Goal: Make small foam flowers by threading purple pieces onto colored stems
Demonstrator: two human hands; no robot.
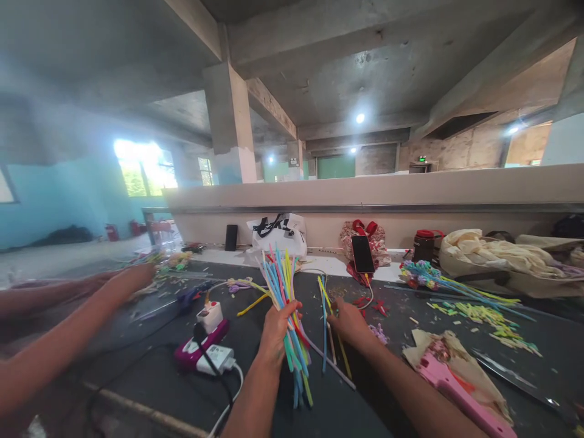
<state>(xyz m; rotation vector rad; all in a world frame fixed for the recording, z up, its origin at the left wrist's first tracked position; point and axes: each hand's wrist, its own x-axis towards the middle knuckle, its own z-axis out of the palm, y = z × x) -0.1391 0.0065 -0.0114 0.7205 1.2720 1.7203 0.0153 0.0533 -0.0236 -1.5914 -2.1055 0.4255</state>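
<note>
My left hand [276,328] is wrapped round a thick bundle of pipe cleaners [281,277] in blue, yellow, pink, green and other colours. They fan out above the fist, and their lower ends hang below it. Just right of the bundle, my right hand [347,322] is closed at a few loose pipe cleaners [324,328], yellow, blue and pale; its fingertips are partly hidden. One long lilac stem [331,365] slants from the bundle toward the table's near side. A bent yellow stem [253,304] lies to the left of the bundle.
A purple power strip [187,356] with chargers and cables sits left. On the right are a pink glue gun [456,389], scissors-like metal blades [506,371] and yellow-green cut pieces [483,319]. A phone [362,253] leans at the back. Another person's arms [86,310] reach in from the left.
</note>
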